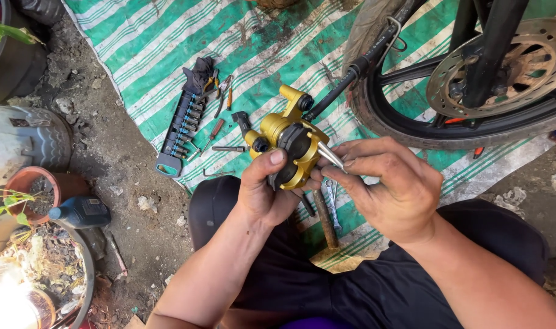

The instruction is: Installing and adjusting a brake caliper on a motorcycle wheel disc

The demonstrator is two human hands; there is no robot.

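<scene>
Over striped tarp (168,36), gold caliper (288,143) tilts upper-right.

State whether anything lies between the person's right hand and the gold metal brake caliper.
Only a thin shiny metal piece, pinched in the right hand, which touches the gold metal brake caliper held by the left hand.
</scene>
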